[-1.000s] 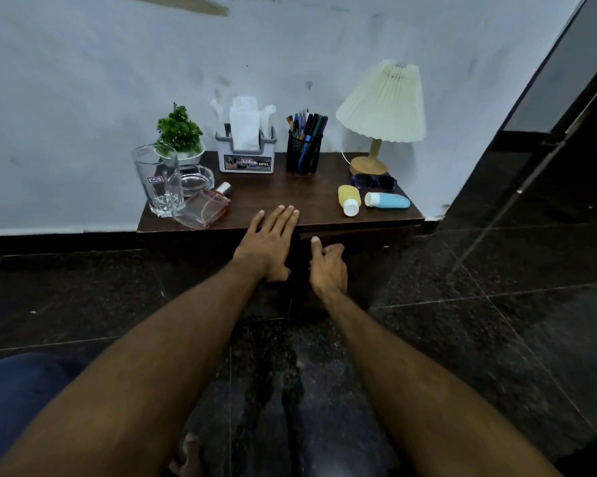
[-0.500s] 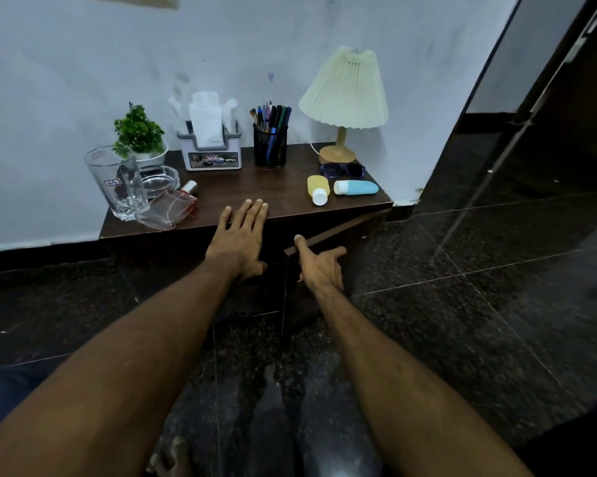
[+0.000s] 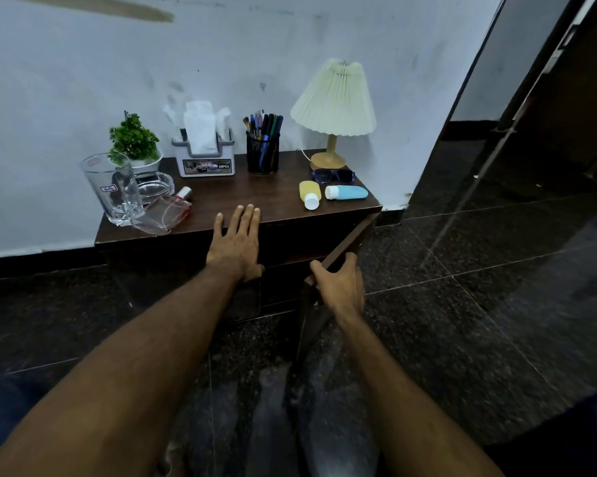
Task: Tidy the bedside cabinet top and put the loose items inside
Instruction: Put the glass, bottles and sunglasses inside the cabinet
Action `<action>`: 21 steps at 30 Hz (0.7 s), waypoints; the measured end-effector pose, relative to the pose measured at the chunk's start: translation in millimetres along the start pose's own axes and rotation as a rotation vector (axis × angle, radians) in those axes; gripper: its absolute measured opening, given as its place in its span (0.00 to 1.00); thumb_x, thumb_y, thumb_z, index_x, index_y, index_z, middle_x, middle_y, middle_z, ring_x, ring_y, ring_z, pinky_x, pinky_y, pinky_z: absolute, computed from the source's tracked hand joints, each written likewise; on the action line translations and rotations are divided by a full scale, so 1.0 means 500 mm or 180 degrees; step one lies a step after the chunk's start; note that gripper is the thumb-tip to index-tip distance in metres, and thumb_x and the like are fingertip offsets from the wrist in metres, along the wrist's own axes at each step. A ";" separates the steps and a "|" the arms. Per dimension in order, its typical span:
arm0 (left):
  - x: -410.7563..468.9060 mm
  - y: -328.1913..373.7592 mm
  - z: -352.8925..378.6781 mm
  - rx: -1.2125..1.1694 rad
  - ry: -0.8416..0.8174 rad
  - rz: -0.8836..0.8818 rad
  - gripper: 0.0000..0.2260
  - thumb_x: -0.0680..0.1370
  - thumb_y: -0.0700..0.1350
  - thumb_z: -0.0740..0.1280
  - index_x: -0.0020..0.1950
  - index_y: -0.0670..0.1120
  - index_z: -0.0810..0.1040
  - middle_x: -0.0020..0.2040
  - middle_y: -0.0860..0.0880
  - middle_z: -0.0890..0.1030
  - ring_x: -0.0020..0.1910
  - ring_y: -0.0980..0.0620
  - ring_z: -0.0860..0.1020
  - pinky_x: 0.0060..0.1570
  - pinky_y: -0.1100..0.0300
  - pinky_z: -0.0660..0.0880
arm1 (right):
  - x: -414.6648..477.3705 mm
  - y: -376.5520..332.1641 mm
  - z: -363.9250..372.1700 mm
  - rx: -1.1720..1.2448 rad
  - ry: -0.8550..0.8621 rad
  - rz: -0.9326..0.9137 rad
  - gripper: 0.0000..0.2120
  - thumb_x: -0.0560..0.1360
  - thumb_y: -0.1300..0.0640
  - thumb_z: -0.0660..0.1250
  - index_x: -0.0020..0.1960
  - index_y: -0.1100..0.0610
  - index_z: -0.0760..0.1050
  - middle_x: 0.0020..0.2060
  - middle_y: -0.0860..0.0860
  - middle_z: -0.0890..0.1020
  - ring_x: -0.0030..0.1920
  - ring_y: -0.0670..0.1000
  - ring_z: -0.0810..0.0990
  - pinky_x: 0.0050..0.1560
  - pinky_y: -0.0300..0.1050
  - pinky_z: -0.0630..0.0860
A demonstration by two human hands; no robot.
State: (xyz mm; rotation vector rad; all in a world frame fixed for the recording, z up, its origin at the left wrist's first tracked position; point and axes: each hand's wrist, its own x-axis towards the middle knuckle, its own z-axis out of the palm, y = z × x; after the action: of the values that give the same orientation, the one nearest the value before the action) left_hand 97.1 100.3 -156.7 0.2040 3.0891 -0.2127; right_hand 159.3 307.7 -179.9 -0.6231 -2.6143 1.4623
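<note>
The cabinet (image 3: 255, 192) stands against a pale wall (image 3: 83, 80) on a dark polished floor (image 3: 462, 304). Along the back of its top, left to right, stand a small plant (image 3: 134, 139) in a white pot, a tissue box (image 3: 205, 161) with tissues sticking up out of it, a black mesh holder (image 3: 263, 158) full of pens, and a lamp (image 3: 335, 101) with a pleated shade.

At the left front, a glass (image 3: 112, 187) stands upright. A clear dish (image 3: 155, 185) sits just behind it, and a perfume bottle (image 3: 164, 215) lies flat beside it. At the right front, a yellow bottle (image 3: 310, 193) and a blue bottle (image 3: 347, 192) lie on their sides, close together, white caps nearly meeting. Sunglasses (image 3: 333, 174) rest between them and the lamp base.

The left hand (image 3: 236, 242) lies flat on the front edge of the top, fingers straight and together, holding nothing, between the perfume bottle and the yellow bottle. The right hand (image 3: 341, 287) grips the upper edge of the door (image 3: 353, 237), fingers curled over it and thumb on the near side. The door stands swung out from the right side. The inside is too dark to tell what it holds.
</note>
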 end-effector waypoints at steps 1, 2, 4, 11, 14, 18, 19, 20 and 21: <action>-0.001 0.000 0.000 -0.0008 0.0005 0.0008 0.57 0.75 0.63 0.70 0.82 0.43 0.30 0.84 0.45 0.34 0.83 0.46 0.33 0.80 0.37 0.38 | 0.000 0.008 -0.014 0.0002 -0.0025 -0.0038 0.34 0.63 0.31 0.67 0.64 0.44 0.68 0.57 0.51 0.79 0.58 0.58 0.80 0.59 0.58 0.78; -0.001 0.000 0.000 -0.0018 0.0007 0.0018 0.57 0.75 0.63 0.70 0.82 0.43 0.30 0.84 0.45 0.34 0.83 0.46 0.33 0.80 0.37 0.38 | 0.000 0.016 -0.029 0.0013 -0.0063 -0.0072 0.31 0.62 0.31 0.67 0.62 0.43 0.70 0.54 0.50 0.81 0.56 0.57 0.81 0.58 0.58 0.79; -0.003 -0.002 -0.001 -0.0032 0.0016 0.0025 0.56 0.76 0.63 0.70 0.82 0.43 0.30 0.84 0.45 0.34 0.83 0.46 0.34 0.80 0.37 0.38 | 0.000 0.029 -0.057 0.0053 -0.0180 -0.0118 0.26 0.65 0.35 0.70 0.60 0.43 0.72 0.52 0.47 0.82 0.53 0.54 0.82 0.55 0.55 0.80; -0.004 0.005 0.008 0.0063 0.0140 -0.0045 0.55 0.76 0.64 0.69 0.82 0.42 0.31 0.84 0.45 0.35 0.83 0.46 0.35 0.80 0.37 0.41 | 0.032 0.086 -0.165 -0.0113 -0.0471 -0.0221 0.25 0.68 0.43 0.73 0.64 0.45 0.77 0.50 0.45 0.85 0.47 0.49 0.85 0.54 0.55 0.83; -0.007 0.013 0.018 0.0093 0.0285 -0.0112 0.54 0.77 0.62 0.68 0.83 0.42 0.33 0.85 0.45 0.36 0.83 0.45 0.36 0.80 0.36 0.41 | 0.051 0.107 -0.227 -0.0465 -0.0559 -0.0299 0.25 0.71 0.53 0.74 0.67 0.50 0.77 0.54 0.47 0.85 0.49 0.49 0.85 0.53 0.48 0.81; -0.011 0.025 0.032 0.0195 0.0496 -0.0228 0.53 0.76 0.62 0.69 0.83 0.41 0.34 0.85 0.43 0.39 0.84 0.44 0.38 0.80 0.35 0.42 | 0.087 0.137 -0.300 -0.0882 -0.0563 -0.0279 0.25 0.71 0.63 0.72 0.67 0.53 0.79 0.53 0.52 0.86 0.51 0.53 0.85 0.57 0.53 0.82; -0.011 0.025 0.034 0.0216 0.0524 -0.0241 0.54 0.76 0.62 0.69 0.83 0.41 0.35 0.85 0.43 0.39 0.84 0.44 0.38 0.80 0.35 0.42 | 0.103 0.142 -0.313 -0.0989 -0.0582 -0.0235 0.25 0.69 0.65 0.72 0.65 0.53 0.80 0.52 0.52 0.87 0.50 0.54 0.86 0.57 0.56 0.82; -0.010 0.025 0.036 0.0220 0.0537 -0.0238 0.54 0.76 0.63 0.69 0.83 0.41 0.35 0.85 0.43 0.40 0.84 0.44 0.38 0.80 0.35 0.42 | 0.116 0.144 -0.325 -0.1082 -0.0625 -0.0168 0.25 0.68 0.66 0.71 0.63 0.52 0.81 0.50 0.53 0.87 0.50 0.55 0.86 0.56 0.58 0.83; -0.010 0.025 0.038 0.0218 0.0556 -0.0232 0.54 0.76 0.63 0.69 0.83 0.41 0.35 0.85 0.43 0.40 0.84 0.43 0.39 0.80 0.35 0.42 | 0.129 0.144 -0.334 -0.1155 -0.0647 -0.0117 0.25 0.66 0.68 0.70 0.60 0.51 0.81 0.49 0.53 0.87 0.49 0.56 0.86 0.55 0.59 0.83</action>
State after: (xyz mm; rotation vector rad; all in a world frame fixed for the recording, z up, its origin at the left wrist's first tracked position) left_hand 104.0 109.5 -176.8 0.1182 3.2687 -0.3202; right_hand 166.8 499.2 -157.6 -0.4706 -3.0648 1.0991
